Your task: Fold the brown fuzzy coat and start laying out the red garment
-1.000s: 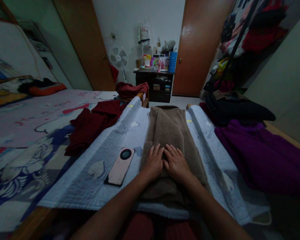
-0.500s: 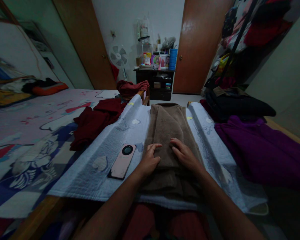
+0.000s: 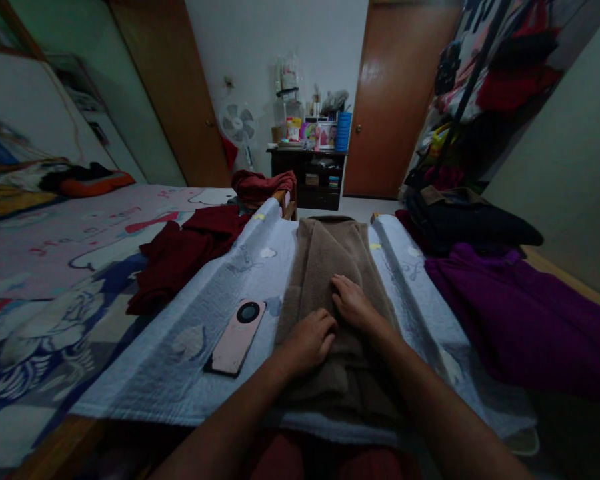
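Note:
A brown folded garment (image 3: 325, 257) lies lengthwise in front of me on a pale blue cloth (image 3: 253, 267). Resting on its lower middle, my left hand (image 3: 313, 340) has its fingers bent, and nothing shows between them. My right hand (image 3: 349, 299) lies a little farther up and to the right, palm down, its fingers loosely spread on the fabric. To the left of the garment is a pink phone (image 3: 237, 337) with a round black camera ring, face down on the cloth.
Dark red clothing (image 3: 180, 257) lies on the left beside a patterned bed (image 3: 95, 227). A purple garment (image 3: 520, 313) and a dark folded stack (image 3: 470, 217) are at the right. Beyond are a black shelf (image 3: 307, 160), a fan (image 3: 239, 125) and a door (image 3: 393, 100).
My left hand has moved right and toward me, its fingers curling more. My right hand has shifted slightly left over the garment. The camera view has tilted a little.

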{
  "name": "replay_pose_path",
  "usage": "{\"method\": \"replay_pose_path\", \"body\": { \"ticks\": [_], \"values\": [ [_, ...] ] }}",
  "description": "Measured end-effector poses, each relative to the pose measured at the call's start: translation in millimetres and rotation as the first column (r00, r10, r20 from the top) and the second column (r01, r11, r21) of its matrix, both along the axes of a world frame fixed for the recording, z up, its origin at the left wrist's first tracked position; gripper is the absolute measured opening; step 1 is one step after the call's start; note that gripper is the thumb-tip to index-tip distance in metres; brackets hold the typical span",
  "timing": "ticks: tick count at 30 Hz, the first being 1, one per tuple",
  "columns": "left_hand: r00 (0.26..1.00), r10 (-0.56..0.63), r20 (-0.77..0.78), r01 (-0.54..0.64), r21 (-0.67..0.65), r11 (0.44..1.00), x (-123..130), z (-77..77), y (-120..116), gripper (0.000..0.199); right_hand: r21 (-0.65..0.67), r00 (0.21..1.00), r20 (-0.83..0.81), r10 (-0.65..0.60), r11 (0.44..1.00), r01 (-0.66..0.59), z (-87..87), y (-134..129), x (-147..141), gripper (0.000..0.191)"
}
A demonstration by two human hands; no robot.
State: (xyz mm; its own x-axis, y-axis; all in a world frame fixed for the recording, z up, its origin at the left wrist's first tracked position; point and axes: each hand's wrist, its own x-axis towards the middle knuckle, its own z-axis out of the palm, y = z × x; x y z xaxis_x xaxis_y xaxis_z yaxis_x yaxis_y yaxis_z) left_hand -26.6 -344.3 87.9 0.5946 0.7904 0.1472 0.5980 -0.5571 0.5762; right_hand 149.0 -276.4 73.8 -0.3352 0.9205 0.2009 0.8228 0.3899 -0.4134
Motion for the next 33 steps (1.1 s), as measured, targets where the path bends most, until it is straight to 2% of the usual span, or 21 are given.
{"method": "replay_pose_path", "body": {
  "ticks": [4, 7, 9, 11, 13, 15, 19, 22, 26, 30, 33],
  "values": [
    [1.0, -0.008, 0.011, 0.009, -0.057, 0.998, -2, -4.7, 10, 0.014, -0.041, 0.984, 0.119, -0.13, 0.99, 0.136, -8.8, 26, -5, 0.052],
    [1.0, -0.025, 0.007, 0.026, -0.063, 0.998, -4, -5.1, 21, 0.011, -0.043, 0.968, 0.149, -0.201, 0.977, 0.21, -6.4, 44, -7, 0.052],
    [1.0, 0.011, 0.012, -0.011, -0.034, 0.999, -3, -4.3, 33, 0.011, -0.042, 0.964, 0.156, -0.215, 0.974, 0.224, -0.8, 56, -8, 0.051],
    [0.993, 0.107, 0.045, -0.108, 0.027, 0.994, -1, -3.3, 50, 0.014, -0.035, 0.965, 0.152, -0.214, 0.975, 0.221, 6.9, 69, -10, 0.05],
    [0.97, 0.218, 0.103, -0.226, 0.072, 0.971, 2, -1.9, 73, 0.021, -0.02, 0.967, 0.135, -0.214, 0.976, 0.219, 15.4, 82, -12, 0.05],
    [0.939, 0.303, 0.163, -0.315, 0.053, 0.947, 4, 0.6, 101, 0.028, -0.005, 0.969, 0.112, -0.222, 0.975, 0.224, 23.2, 96, -14, 0.05],
    [0.871, 0.417, 0.259, -0.398, -0.124, 0.909, 9, 5.7, 162, 0.038, -0.002, 0.969, 0.06, -0.241, 0.97, 0.242, 31.4, 125, -16, 0.05],
    [0.838, 0.475, 0.268, -0.438, -0.186, 0.879, 15, 3.5, 203, 0.05, -0.054, 0.959, -0.034, -0.283, 0.958, 0.281, 27.5, 145, -17, 0.048],
    [0.805, 0.53, 0.265, -0.468, -0.264, 0.843, 24, -7.6, 245, 0.064, -0.136, 0.947, -0.12, -0.3, 0.949, 0.283, 14.9, 167, -12, 0.04],
    [0.772, 0.576, 0.271, -0.489, -0.327, 0.809, 30, -16.8, 283, 0.062, -0.2, 0.922, -0.232, -0.309, 0.943, 0.266, 8.0, 181, 14, 0.035],
    [0.727, 0.625, 0.284, -0.514, -0.377, 0.77, 31, -21.0, 312, 0.061, -0.264, 0.885, -0.301, -0.356, 0.923, 0.282, 2.5, 185, 38, 0.041]
  ]
}}
